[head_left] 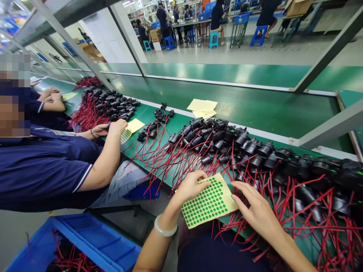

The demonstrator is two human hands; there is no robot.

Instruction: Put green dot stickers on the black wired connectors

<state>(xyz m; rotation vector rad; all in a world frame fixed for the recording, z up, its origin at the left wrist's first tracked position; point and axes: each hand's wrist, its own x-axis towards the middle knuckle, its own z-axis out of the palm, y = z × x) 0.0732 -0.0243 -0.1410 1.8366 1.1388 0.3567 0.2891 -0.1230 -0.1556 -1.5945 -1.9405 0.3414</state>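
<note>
A pale yellow sheet of round green stickers [204, 204] is tilted over the front edge of the bench. My left hand [190, 187], with a pale bangle at the wrist, grips the sheet at its upper left, thumb lying over the dots. My right hand [253, 204] is at the sheet's right edge, fingers stretched and thumb apart; whether it touches the paper I cannot tell. Just beyond both hands lies a heap of black cylindrical parts [218, 138] with red wires [181, 164] trailing toward me. Some of the parts bear green dots.
On my left a co-worker [51, 166] handles a similar sticker sheet [126, 136]; another person sits farther along. Yellow sheets [202, 107] lie behind the heap. A blue crate [96, 241] with wired parts stands low at left. Metal frame posts [320, 66] rise from the bench.
</note>
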